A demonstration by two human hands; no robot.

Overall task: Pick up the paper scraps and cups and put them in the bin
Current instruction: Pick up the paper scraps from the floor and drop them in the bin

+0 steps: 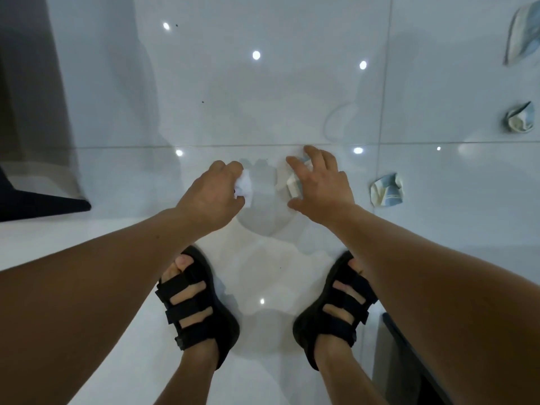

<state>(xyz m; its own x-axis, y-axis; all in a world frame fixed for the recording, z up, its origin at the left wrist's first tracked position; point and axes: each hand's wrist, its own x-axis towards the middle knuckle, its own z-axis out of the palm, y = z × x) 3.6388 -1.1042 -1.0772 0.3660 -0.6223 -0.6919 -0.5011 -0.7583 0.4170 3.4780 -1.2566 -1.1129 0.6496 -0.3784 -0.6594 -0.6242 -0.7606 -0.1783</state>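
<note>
Left hand [214, 191] fingers pinch paper scrap [245, 187]. Right hand [321, 185] fingers spread, curled round crushed cup [293, 182] on tiled floor [263, 106]. Rightward, apart: near cup [387, 190], mid cup [520, 117], far cup [523, 36]. Open floor ahead; dark furniture [32, 112] on left edge.

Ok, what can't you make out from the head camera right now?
Head view: the crushed cup under the right hand is mostly covered by its fingers; whether it is gripped is unclear.
Head view: the paper scrap is largely hidden inside the left hand.
Head view: the farthest cup is cut off by the right edge.
Head view: the dark object at lower right is hidden by the forearm and frame edge; bin or not, unclear.
</note>
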